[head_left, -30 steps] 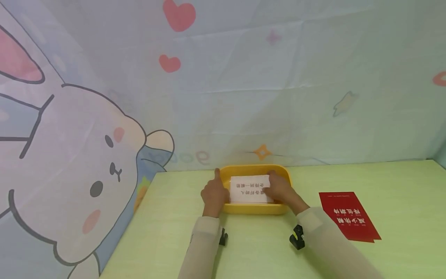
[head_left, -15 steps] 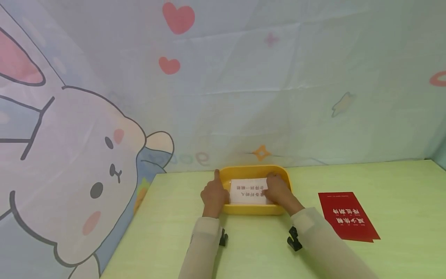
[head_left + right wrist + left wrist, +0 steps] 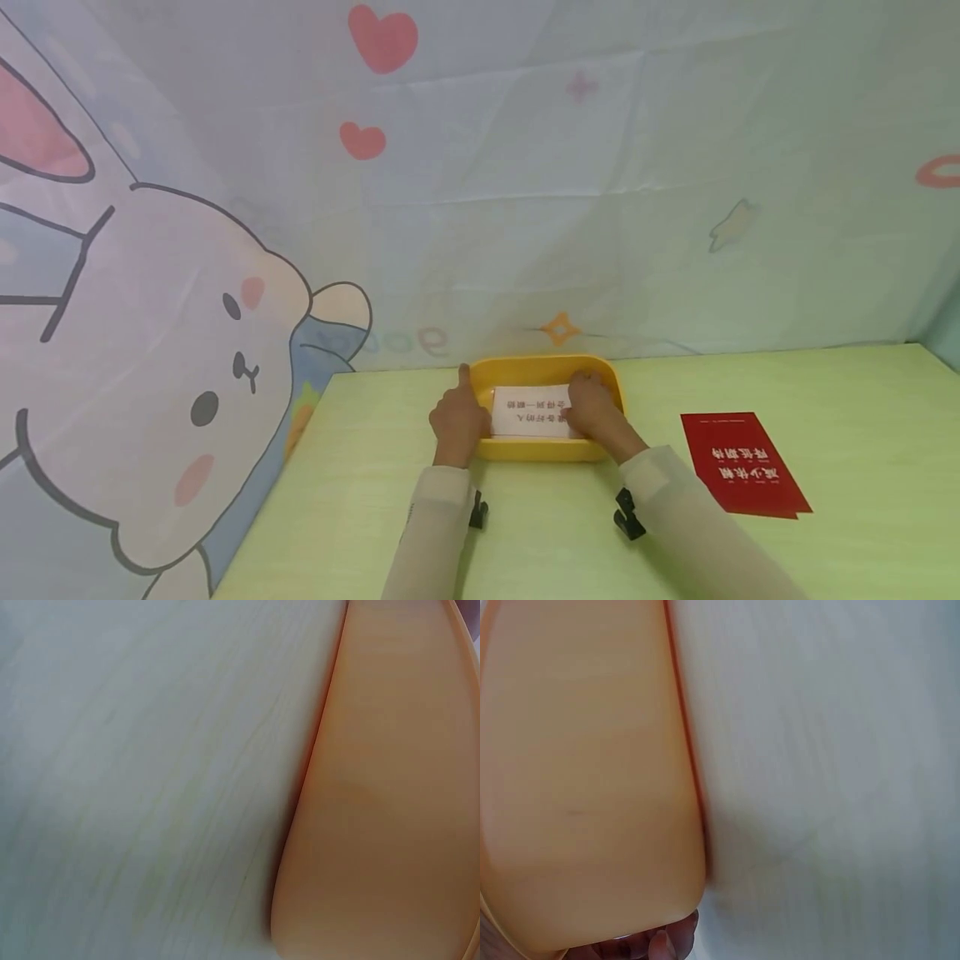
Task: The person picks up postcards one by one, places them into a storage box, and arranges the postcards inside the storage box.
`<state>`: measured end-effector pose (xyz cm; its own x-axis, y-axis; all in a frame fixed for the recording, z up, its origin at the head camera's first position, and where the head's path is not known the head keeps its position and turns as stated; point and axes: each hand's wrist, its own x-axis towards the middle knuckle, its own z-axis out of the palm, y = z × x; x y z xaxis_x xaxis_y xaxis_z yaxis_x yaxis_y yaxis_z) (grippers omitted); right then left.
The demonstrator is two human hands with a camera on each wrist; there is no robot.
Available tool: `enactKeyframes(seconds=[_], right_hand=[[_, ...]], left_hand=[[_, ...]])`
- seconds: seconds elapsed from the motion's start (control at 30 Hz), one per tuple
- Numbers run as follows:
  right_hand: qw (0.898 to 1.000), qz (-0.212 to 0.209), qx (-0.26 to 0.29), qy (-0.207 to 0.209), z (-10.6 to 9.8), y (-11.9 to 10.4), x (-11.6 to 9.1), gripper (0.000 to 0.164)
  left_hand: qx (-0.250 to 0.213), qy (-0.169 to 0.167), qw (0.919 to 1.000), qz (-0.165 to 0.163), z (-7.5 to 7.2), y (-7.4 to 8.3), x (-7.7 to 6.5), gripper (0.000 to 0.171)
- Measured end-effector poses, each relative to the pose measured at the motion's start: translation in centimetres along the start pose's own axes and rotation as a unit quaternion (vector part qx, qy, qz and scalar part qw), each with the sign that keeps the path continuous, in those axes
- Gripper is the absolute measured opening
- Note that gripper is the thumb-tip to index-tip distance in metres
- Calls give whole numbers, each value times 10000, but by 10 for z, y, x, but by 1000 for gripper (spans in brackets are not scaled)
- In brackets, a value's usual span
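Observation:
A shallow yellow tray (image 3: 540, 451) stands near the table's back edge in the head view. In it lies a white card (image 3: 530, 412) printed with characters, upside down to me. My left hand (image 3: 459, 421) grips the tray's left end, index finger extended along the rim and thumb toward the inside; curled fingers (image 3: 676, 939) show beneath that end in the left wrist view. At the card's right edge, inside the tray, my right hand (image 3: 596, 408) pinches the card with thumb over its face. The right wrist view shows only the tray's outer wall (image 3: 382, 780) and the tabletop.
Red cards (image 3: 738, 462) with white characters lie slightly fanned on the pale green table (image 3: 547, 542), right of the tray. A printed fabric backdrop (image 3: 480, 258) hangs right behind the table's back edge. Black mounts (image 3: 627, 515) sit at both wrists.
The right hand has lowered the white card deeper into the tray, and the wrist has shifted slightly left. The left hand keeps its grip on the tray.

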<state>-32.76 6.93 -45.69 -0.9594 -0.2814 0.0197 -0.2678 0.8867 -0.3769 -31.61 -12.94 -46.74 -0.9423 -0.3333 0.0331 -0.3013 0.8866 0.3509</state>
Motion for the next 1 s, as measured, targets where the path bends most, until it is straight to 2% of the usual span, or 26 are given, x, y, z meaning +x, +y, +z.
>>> enactKeyframes(seconds=[0.17,0.37,0.6,1.0], right_hand=[[10000,-69,31,28,0,1,-1,45],[9997,104,198,-83,-1,-5,1,46],[9998,92,105,-122,0,-10,2,47],[9995,141,99,-247,2,-14,0,46]], left_hand=[[-1,-3,10000,41,0,0,0,91],[45,-11,10000,70,-6,-1,0,90],[-15,-6,10000,-35,-6,-5,0,91],[-79,114,9999,24,-7,-10,-4,87]])
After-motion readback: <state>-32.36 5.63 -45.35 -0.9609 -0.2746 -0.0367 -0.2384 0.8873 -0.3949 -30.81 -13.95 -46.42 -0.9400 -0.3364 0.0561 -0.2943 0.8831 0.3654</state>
